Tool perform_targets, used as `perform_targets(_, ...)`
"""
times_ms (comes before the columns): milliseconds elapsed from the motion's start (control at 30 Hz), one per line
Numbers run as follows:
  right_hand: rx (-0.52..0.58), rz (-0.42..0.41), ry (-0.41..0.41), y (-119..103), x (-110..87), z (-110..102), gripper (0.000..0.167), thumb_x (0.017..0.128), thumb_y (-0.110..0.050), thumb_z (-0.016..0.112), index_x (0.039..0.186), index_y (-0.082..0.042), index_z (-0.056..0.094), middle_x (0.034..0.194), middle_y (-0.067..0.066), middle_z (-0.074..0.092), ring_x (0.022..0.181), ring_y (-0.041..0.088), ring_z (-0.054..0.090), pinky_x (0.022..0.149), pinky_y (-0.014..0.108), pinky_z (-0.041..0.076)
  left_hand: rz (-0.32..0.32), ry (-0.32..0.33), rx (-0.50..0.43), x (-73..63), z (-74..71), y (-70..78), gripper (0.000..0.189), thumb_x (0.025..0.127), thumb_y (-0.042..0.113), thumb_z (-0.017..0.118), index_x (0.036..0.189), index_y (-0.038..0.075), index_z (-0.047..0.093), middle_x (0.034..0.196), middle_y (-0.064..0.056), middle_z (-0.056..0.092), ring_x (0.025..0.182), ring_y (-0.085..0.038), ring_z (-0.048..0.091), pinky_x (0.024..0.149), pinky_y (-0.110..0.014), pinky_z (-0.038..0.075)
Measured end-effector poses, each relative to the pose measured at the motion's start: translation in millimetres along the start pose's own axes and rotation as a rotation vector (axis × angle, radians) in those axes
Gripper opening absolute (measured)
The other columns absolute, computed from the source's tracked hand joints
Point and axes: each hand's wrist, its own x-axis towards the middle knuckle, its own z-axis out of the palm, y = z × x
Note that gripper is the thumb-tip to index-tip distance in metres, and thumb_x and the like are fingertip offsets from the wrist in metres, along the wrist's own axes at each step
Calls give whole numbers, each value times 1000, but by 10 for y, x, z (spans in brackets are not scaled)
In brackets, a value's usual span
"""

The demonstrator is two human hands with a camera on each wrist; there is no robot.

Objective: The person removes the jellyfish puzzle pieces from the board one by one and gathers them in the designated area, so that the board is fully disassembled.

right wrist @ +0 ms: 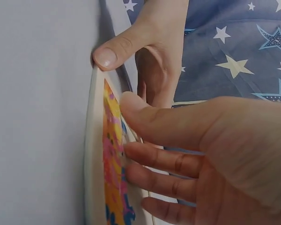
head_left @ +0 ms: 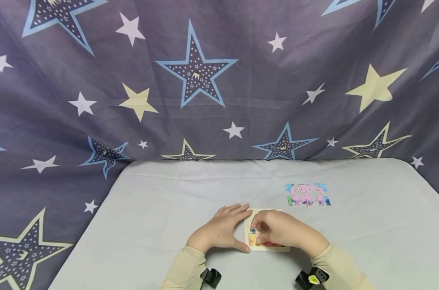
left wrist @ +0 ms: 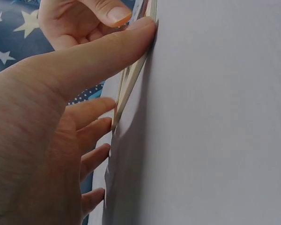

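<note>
A pale puzzle tray (head_left: 270, 249) lies on the table, with a row of colourful yellow, pink and blue pieces (right wrist: 113, 164) along its near side. My left hand (head_left: 221, 228) is spread at the tray's left edge, its thumb (left wrist: 140, 30) on the near corner and a forefinger at the far corner. Over the tray, my right hand (head_left: 279, 227) has bent fingers and holds a small puzzle piece (head_left: 253, 231) between thumb and forefinger. Only a blue bit of that piece shows; the fingers hide the rest. The right hand also covers much of the tray.
Beyond the tray to the right lies a group of pink and blue puzzle pieces (head_left: 305, 195), partly joined, with a gap in it. A white cloth covers the table (head_left: 150, 201). A dark curtain with stars (head_left: 205, 133) hangs behind the table's far edge.
</note>
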Motion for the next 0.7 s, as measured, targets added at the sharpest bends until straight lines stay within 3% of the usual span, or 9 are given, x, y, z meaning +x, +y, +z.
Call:
perform_targets(267, 19, 1, 12, 30, 32, 70, 25, 87, -8, 95, 104, -9, 77, 81, -12, 56, 73, -1, 47, 67, 24, 49, 51, 16, -4, -7, 33, -106, 97, 85, 46, 96, 165, 11, 53, 176, -7, 40, 164, -35, 30, 133, -66, 19)
perform_targets(433, -29, -11, 37, 68, 65, 122, 28, 83, -7, 97, 102, -8, 76, 79, -13, 55, 72, -1, 47, 67, 25, 49, 18, 12, -25, -23, -14, -51, 97, 84, 40, 98, 164, 9, 53, 175, -9, 41, 163, -36, 30, 135, -63, 17)
perform_targets(667, -76, 42, 82, 678, 179, 491, 35, 77, -21, 101, 98, -25, 73, 79, -20, 55, 72, 1, 53, 68, 25, 50, 6, 12, -22, -9, -1, -9, 97, 82, 38, 99, 163, 10, 54, 175, -9, 42, 163, -35, 31, 135, -61, 17)
perform_targets(700, -77, 50, 88, 657, 170, 488, 35, 77, -21, 101, 98, -25, 73, 79, -19, 55, 72, 1, 52, 68, 25, 50, 6, 11, -20, -3, 3, -8, 97, 82, 38, 99, 163, 10, 54, 175, -9, 42, 163, -35, 31, 135, -61, 17)
